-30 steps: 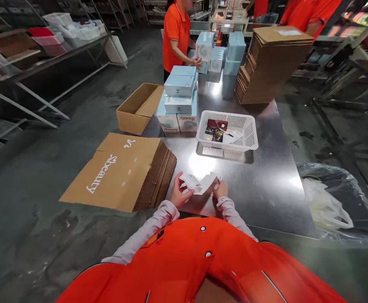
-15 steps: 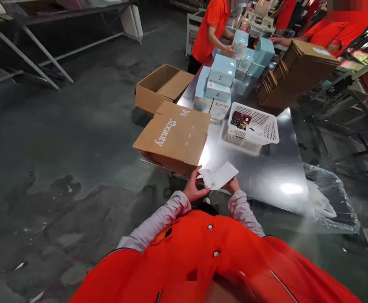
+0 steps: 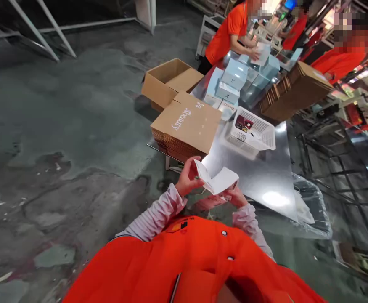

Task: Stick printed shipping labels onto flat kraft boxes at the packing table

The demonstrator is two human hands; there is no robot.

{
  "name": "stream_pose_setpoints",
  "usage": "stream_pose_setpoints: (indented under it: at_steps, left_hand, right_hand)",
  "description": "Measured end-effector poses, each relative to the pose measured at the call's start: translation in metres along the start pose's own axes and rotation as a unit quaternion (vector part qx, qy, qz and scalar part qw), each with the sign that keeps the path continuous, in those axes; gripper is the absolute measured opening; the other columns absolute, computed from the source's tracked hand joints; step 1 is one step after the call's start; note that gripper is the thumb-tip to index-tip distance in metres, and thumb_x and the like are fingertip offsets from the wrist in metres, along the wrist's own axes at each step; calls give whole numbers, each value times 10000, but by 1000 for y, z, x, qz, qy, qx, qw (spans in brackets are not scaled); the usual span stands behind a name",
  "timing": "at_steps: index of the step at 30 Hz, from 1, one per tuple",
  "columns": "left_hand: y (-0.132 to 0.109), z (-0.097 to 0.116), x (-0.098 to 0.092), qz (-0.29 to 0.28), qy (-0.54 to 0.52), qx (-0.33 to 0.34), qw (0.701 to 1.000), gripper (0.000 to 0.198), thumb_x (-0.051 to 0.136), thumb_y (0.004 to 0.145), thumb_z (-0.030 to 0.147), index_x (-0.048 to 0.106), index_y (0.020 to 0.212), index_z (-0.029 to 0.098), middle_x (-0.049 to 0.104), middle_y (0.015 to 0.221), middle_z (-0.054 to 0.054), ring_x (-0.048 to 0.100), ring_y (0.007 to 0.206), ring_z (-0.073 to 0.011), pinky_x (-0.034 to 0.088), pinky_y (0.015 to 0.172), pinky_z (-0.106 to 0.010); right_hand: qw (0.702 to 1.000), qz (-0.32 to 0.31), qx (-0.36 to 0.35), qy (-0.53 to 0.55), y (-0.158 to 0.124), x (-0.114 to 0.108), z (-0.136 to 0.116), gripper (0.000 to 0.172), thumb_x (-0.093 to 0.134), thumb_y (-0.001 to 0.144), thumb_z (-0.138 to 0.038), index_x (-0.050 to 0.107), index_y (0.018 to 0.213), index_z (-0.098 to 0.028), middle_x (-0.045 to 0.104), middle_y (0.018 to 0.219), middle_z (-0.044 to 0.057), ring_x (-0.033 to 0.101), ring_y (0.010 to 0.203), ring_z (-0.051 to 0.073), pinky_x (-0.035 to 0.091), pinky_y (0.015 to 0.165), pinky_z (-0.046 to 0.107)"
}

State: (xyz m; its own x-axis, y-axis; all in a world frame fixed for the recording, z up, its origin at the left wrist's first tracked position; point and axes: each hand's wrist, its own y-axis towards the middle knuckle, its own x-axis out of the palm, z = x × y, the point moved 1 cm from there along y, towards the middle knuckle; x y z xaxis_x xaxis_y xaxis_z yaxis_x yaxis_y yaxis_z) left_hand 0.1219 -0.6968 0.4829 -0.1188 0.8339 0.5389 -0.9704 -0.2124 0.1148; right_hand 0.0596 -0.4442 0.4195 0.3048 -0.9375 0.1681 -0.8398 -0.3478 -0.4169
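Observation:
A folded white card [image 3: 223, 181], bent into a V with its two panels raised, is between my hands at the near edge of the metal table. My left hand [image 3: 188, 179] pinches the left panel between thumb and fingers. On the other side, my right hand [image 3: 236, 195] grips the card's right part from below, with some fingers hidden under it. A pinkish printed piece [image 3: 210, 203] shows just beneath the card; I cannot tell what it is or whether it is held.
Left of my hands lies a stack of flattened cartons [image 3: 190, 120], an open carton [image 3: 168, 80] behind. A white basket [image 3: 256, 126] holds small items on the metal table [image 3: 266, 176]. Light-blue boxes [image 3: 234, 73] and cardboard [image 3: 297, 90] stand farther back. Co-workers in orange [image 3: 226, 35] are beyond.
The card's left panel has been raised more steeply, and the pinkish piece beneath has come into view. The head view has shifted. A co-worker's hands have moved with a pale box.

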Motion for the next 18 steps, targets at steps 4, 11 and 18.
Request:
stream_pose_setpoints:
  at_steps: [4, 11, 18]
  left_hand:
    - [-14, -6, -10, -7, -43, -79, 996, 978, 967, 291, 516, 511, 1105, 222, 502, 760, 38, 490, 666, -116, 404, 595, -220]
    - [-1, 32, -85, -9, -69, -174, 982, 592, 947, 450, 411, 601, 868, 173, 614, 717, 10, 581, 664, -127, 488, 645, -252]
    - [46, 132, -223, -40, -21, -174, 984, 443, 913, 545, 351, 685, 881, 172, 721, 804, -45, 683, 763, -187, 548, 722, -304]
  right_hand:
    - [998, 16, 50, 29, -22, 12, 29, 650, 785, 492, -148, 640, 1122, -213, 727, 1071, 91, 700, 970, 268, 550, 900, 383]
    - [996, 24, 89, -5, -8, 81, 27, 545, 817, 464, -189, 694, 994, -223, 732, 1006, 96, 704, 893, 269, 541, 885, 400]
    - [996, 16, 83, 10, 30, 208, -7, 234, 749, 443, -169, 649, 648, -220, 551, 542, -15, 466, 453, 103, 428, 454, 244]
